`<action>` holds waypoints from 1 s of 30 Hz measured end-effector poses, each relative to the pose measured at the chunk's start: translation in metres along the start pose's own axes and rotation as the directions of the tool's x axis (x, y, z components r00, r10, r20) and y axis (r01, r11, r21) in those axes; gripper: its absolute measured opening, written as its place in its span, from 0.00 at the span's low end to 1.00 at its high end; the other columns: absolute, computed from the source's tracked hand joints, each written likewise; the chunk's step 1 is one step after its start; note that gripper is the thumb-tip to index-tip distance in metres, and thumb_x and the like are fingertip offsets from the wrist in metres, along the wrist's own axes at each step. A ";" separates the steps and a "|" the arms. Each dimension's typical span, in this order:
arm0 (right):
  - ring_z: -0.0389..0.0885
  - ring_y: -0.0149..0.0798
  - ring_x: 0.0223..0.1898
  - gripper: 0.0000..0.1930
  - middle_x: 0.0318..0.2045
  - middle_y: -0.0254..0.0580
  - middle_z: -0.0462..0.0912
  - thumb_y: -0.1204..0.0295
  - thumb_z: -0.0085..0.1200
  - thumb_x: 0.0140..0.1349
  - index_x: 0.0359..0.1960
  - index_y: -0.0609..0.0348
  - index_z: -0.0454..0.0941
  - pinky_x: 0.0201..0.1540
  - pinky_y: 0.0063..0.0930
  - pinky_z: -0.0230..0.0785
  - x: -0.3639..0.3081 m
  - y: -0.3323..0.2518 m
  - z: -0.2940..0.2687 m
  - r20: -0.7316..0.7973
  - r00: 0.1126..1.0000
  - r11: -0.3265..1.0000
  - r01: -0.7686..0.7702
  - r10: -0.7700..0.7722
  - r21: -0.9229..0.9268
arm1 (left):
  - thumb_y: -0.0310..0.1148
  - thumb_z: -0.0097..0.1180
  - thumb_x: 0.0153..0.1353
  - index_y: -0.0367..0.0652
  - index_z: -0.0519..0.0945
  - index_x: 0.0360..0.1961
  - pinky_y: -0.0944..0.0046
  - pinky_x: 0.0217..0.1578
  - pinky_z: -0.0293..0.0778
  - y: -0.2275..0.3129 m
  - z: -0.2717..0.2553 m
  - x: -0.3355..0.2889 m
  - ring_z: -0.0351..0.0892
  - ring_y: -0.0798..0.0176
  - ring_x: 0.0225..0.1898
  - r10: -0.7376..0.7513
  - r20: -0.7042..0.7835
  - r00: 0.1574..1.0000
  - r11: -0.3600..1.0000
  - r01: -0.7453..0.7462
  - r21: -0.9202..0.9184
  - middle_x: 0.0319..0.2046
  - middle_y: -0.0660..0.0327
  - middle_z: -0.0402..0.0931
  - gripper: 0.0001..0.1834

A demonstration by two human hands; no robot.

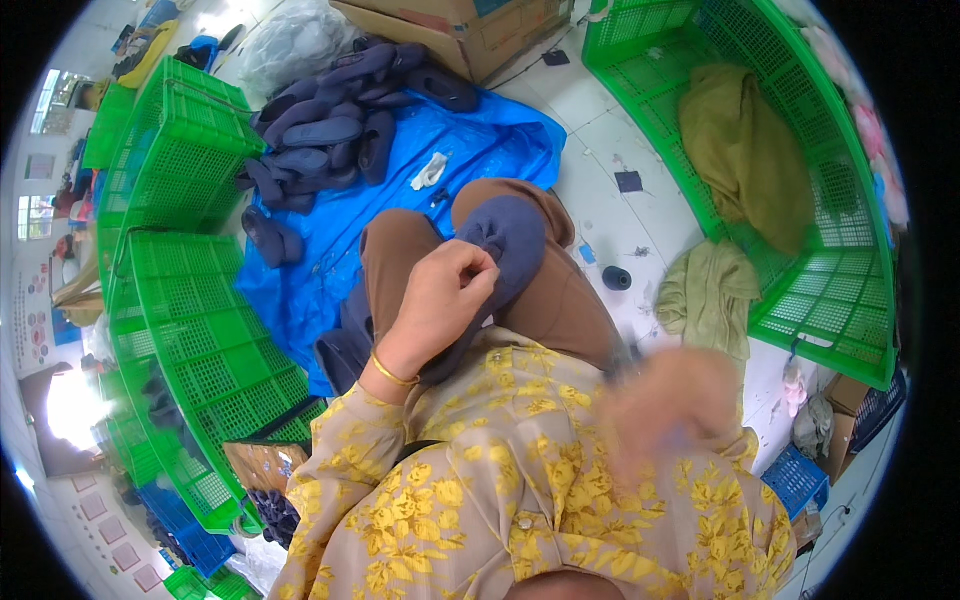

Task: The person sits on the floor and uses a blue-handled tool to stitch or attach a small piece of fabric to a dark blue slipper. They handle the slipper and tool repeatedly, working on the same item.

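Note:
A padded navy cloth slipper (522, 235) rests across my brown-trousered knees, its rounded end tilted away from me. My left hand (445, 295), with a yellow bangle at the wrist, pinches a gathered spot on its upper. What lies between the fingertips is too small to make out. Off to the right, my right hand (675, 400) is raised over my lap, apart from the slipper and smeared by motion. More navy fabric (343, 350) lies beside my left thigh. Beyond my knees, a heap of similar navy slippers (320, 132) sits on a blue plastic sheet (520, 130).
Tall green crates (215, 325) line my left side. At the right, a big green crate (840, 335) holds olive cloth (745, 150), with paler green cloth (708, 290) draped at its edge. A black spool (617, 278) and scraps dot the tiles. A cardboard box (500, 35) stands ahead.

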State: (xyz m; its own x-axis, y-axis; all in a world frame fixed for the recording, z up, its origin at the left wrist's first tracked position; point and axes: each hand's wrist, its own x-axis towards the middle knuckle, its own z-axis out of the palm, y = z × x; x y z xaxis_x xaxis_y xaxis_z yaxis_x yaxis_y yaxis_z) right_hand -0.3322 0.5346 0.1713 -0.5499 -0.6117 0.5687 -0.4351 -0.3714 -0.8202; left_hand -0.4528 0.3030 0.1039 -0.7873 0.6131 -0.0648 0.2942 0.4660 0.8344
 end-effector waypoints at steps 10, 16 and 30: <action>0.78 0.52 0.35 0.19 0.31 0.44 0.77 0.83 0.50 0.51 0.44 0.51 0.79 0.37 0.42 0.70 0.000 0.111 -0.011 -0.524 0.767 0.542 -0.636 0.369 -0.549 | 0.25 0.53 0.65 0.38 0.74 0.35 0.71 0.43 0.69 0.001 -0.015 -0.011 0.72 0.71 0.39 -0.034 0.140 0.990 0.959 0.071 -0.275 0.41 0.63 0.75 0.02; 0.78 0.46 0.35 0.13 0.34 0.43 0.79 0.84 0.49 0.53 0.41 0.57 0.76 0.40 0.32 0.69 -0.003 0.116 -0.013 -0.469 0.779 0.801 -0.559 0.417 -0.216 | 0.26 0.52 0.64 0.37 0.73 0.35 0.70 0.36 0.68 -0.006 -0.005 -0.005 0.70 0.71 0.33 -0.052 0.106 0.993 0.992 0.063 -0.108 0.34 0.63 0.74 0.03; 0.75 0.34 0.31 0.08 0.30 0.37 0.76 0.77 0.57 0.56 0.37 0.59 0.77 0.35 0.27 0.67 0.002 0.110 -0.008 -0.537 0.687 0.739 -0.654 0.489 -0.164 | 0.29 0.50 0.69 0.38 0.74 0.38 0.74 0.38 0.69 -0.017 0.006 -0.007 0.70 0.75 0.33 -0.163 0.130 0.978 0.883 0.203 -0.422 0.32 0.68 0.74 0.05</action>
State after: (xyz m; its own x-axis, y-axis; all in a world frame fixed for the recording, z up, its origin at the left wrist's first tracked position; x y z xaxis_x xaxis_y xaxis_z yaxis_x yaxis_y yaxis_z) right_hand -0.3863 0.4982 0.0827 -0.9736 -0.2272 0.0231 -0.0790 0.2403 -0.9675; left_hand -0.4494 0.2947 0.0870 -0.7477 0.6066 -0.2702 -0.1289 0.2667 0.9551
